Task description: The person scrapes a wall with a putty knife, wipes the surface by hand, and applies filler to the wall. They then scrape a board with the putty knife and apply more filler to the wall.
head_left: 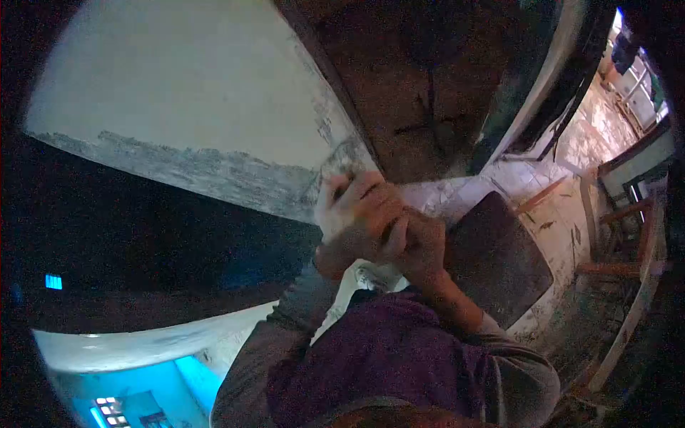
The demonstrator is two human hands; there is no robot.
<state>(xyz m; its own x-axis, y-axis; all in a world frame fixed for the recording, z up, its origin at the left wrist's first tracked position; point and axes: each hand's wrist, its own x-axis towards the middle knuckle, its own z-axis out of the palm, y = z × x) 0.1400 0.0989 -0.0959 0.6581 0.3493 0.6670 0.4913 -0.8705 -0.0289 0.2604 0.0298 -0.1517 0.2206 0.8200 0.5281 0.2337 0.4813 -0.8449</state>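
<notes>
Fingers [371, 191] of both hands are bent mid-frame, my left hand [354, 222] and right hand [422, 246] overlapping; I cannot tell whether either is clamped on something. Just beside them, across the upper left, I have the wall [193, 68], with a dark strip [143, 214] below it. To the right of the hands lies a dark panel [496, 260], its corners rounded, and wooden furniture [617, 269] stands at the far right. My purple top [378, 349] blocks the bottom centre. The wall looks pale and matte, its lower edge a rough, streaky grey band [207, 167] reaching towards the left hand; the floor [571, 203] is smeared and blotchy. My knuckles fold inward, hiding the palms.
</notes>
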